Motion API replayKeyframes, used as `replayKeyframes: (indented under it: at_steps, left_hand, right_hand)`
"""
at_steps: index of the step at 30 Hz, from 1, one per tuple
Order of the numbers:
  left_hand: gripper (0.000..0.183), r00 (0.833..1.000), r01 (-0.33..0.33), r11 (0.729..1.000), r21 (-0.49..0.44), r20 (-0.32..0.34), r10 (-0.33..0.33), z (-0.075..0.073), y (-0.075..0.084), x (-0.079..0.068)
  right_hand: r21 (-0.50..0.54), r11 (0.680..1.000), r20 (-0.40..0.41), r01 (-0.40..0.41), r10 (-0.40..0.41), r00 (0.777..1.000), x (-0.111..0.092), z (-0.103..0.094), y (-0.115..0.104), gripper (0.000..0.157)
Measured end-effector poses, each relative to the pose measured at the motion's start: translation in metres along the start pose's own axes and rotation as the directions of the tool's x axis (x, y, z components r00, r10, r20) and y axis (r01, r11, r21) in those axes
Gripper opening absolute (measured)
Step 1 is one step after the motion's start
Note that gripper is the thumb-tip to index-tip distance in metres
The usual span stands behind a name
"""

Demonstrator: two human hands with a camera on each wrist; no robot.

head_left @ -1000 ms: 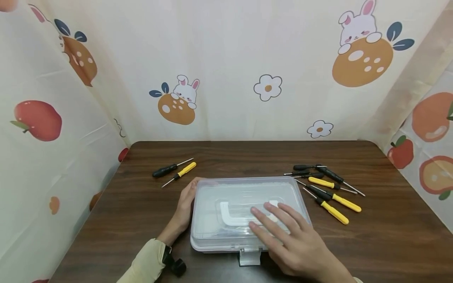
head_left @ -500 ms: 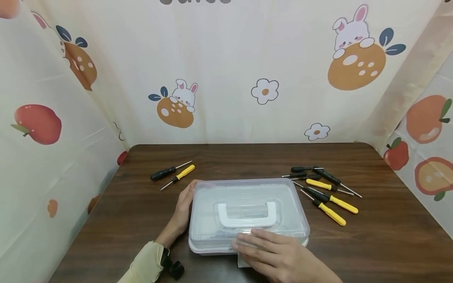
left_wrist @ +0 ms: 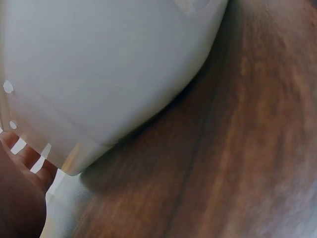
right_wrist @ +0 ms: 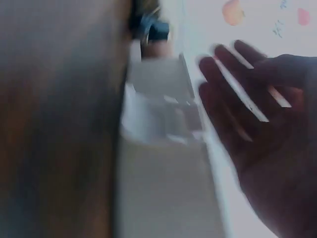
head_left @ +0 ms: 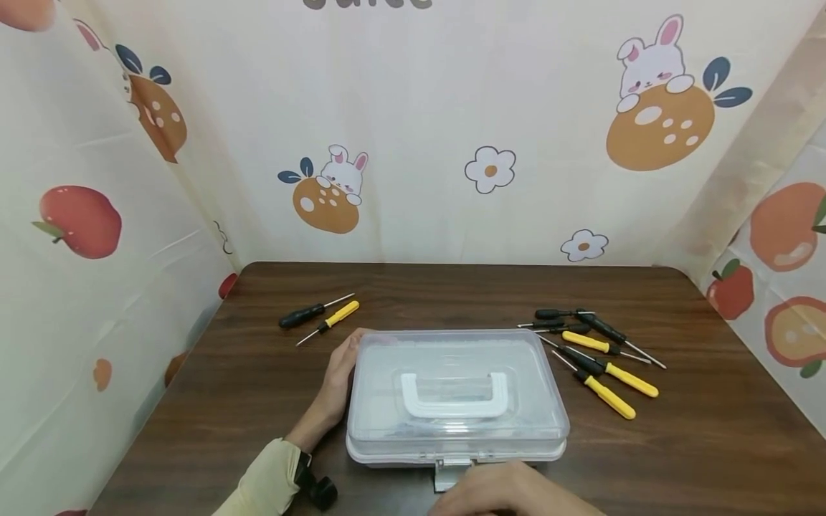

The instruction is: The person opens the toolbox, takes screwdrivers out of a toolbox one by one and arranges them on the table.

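A clear plastic toolbox [head_left: 458,394] with a white carry handle [head_left: 454,407] on its lid sits at the front middle of the table. My left hand [head_left: 335,380] holds it at the left side, fingers reaching round the far left corner; the left wrist view shows those fingers [left_wrist: 29,158] beside the box wall. The lid is down, and the clear front latch [head_left: 449,474] hangs outward. My right hand [head_left: 516,491] is just in front of the box beside the latch. In the blurred right wrist view its fingers [right_wrist: 225,74] are spread, loosely bent, holding nothing.
Right of the box lies a cluster of several screwdrivers with black or yellow handles [head_left: 609,398]. A black screwdriver [head_left: 302,316] and a yellow one [head_left: 342,313] lie at the back left. A patterned curtain [head_left: 419,143] surrounds the dark wooden table [head_left: 645,459].
My right hand has come down from above the lid, past the front edge, to beside the latch, uncovering the handle. The left hand has stayed against the box.
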State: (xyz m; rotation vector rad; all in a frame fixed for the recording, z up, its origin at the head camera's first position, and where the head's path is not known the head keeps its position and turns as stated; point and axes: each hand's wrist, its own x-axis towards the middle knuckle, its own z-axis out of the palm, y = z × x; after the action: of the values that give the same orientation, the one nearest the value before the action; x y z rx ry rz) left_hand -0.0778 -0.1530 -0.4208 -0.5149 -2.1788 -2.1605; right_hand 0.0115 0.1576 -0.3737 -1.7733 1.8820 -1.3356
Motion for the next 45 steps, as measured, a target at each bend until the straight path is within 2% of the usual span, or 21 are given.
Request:
replayKeyframes:
  at_steps: [1,2,3,4,6,7,9,12,15,17,18,20,25,26,28,31,33,35,38,42,45]
  left_hand:
    - [0.055,1.000,0.001,1.000,0.002,-0.006,-0.001,-0.001,0.001,0.000]
    - [0.055,1.000,0.003,1.000,0.003,-0.011,-0.003,-0.001,0.001,0.000]
    - [0.055,1.000,0.006,1.000,0.003,-0.014,-0.006,-0.002,0.002,0.000]
    - [0.055,1.000,0.007,1.000,0.003,-0.015,-0.007,-0.002,0.003,0.000]
    - [0.055,1.000,0.013,1.000,0.008,-0.012,-0.013,-0.003,0.004,0.000]
    - [0.055,1.000,0.013,1.000,0.010,-0.012,-0.013,-0.004,0.004,0.000]
    - [0.054,1.000,0.013,1.000,0.009,-0.015,-0.013,-0.004,0.004,-0.001]
    - [0.053,1.000,0.010,1.000,0.002,-0.025,-0.010,-0.002,0.004,-0.001]
    - [0.053,1.000,0.014,1.000,-0.007,-0.017,-0.014,0.001,0.003,0.001]
    - [0.052,1.000,0.023,1.000,-0.010,-0.011,-0.023,0.003,0.002,0.001]
    - [0.052,1.000,0.026,1.000,-0.011,-0.012,-0.026,0.004,0.002,0.001]
    - [0.053,0.999,0.030,0.999,-0.014,-0.019,-0.030,0.004,0.002,0.001]
    - [0.054,0.999,0.020,0.999,-0.031,-0.028,-0.021,0.003,0.002,0.000]
    - [0.054,0.999,0.017,0.999,-0.033,-0.026,-0.018,0.003,0.002,0.000]
    - [0.054,1.000,0.017,0.999,-0.033,-0.019,-0.018,0.002,0.001,0.001]
    - [0.053,1.000,0.018,1.000,-0.024,-0.009,-0.018,0.000,0.001,0.001]
    - [0.053,1.000,0.020,1.000,-0.016,-0.011,-0.020,0.000,0.001,0.001]
    - [0.054,1.000,0.018,1.000,-0.011,-0.018,-0.019,0.000,0.003,0.001]
    - [0.054,0.999,0.022,1.000,-0.010,-0.023,-0.023,-0.001,0.004,0.000]
    - [0.053,0.999,0.033,0.999,-0.012,-0.015,-0.033,0.000,0.003,0.000]
    - [0.053,0.999,0.038,0.999,-0.013,-0.021,-0.038,0.000,0.002,0.000]
  right_hand:
    - [0.193,0.973,0.029,-0.126,0.123,0.992,-0.001,0.004,0.003,0.031]
    - [0.362,0.898,0.067,-0.248,0.240,0.968,-0.001,0.008,0.007,0.032]
    - [0.499,0.793,0.109,-0.350,0.343,0.933,-0.001,0.013,0.012,0.032]
    - [0.592,0.684,0.151,-0.426,0.424,0.893,-0.002,0.018,0.017,0.033]
    - [0.708,0.494,0.217,-0.505,0.528,0.821,-0.002,0.028,0.026,0.037]
    - [0.743,0.439,0.226,-0.506,0.546,0.807,-0.002,0.033,0.030,0.039]
    - [0.787,0.366,0.240,-0.497,0.561,0.793,-0.001,0.041,0.035,0.043]
    - [0.806,0.300,0.279,-0.510,0.567,0.775,-0.003,0.044,0.035,0.045]
    - [0.808,0.219,0.355,-0.546,0.559,0.749,-0.011,0.035,0.033,0.046]
    - [0.811,0.163,0.405,-0.561,0.536,0.741,-0.019,0.026,0.033,0.047]
    - [0.812,0.146,0.423,-0.564,0.519,0.743,-0.023,0.022,0.033,0.047]
    - [0.802,0.149,0.443,-0.578,0.500,0.744,-0.031,0.013,0.033,0.046]
    - [0.756,0.218,0.456,-0.618,0.502,0.735,-0.049,-0.005,0.032,0.045]
    - [0.750,0.210,0.465,-0.627,0.507,0.726,-0.053,-0.008,0.031,0.045]
    - [0.748,0.167,0.487,-0.642,0.519,0.703,-0.061,-0.013,0.031,0.046]
    - [0.766,0.110,0.497,-0.633,0.524,0.692,-0.070,-0.015,0.030,0.047]
    - [0.793,0.092,0.488,-0.602,0.497,0.718,-0.073,-0.012,0.031,0.048]
    - [0.814,0.115,0.466,-0.569,0.456,0.759,-0.073,-0.008,0.032,0.049]
    - [0.834,0.133,0.450,-0.535,0.397,0.800,-0.071,-0.005,0.034,0.050]
    - [0.822,0.115,0.477,-0.558,0.398,0.784,-0.074,-0.014,0.027,0.053]
    - [0.800,0.147,0.487,-0.582,0.408,0.772,-0.080,-0.022,0.025,0.055]
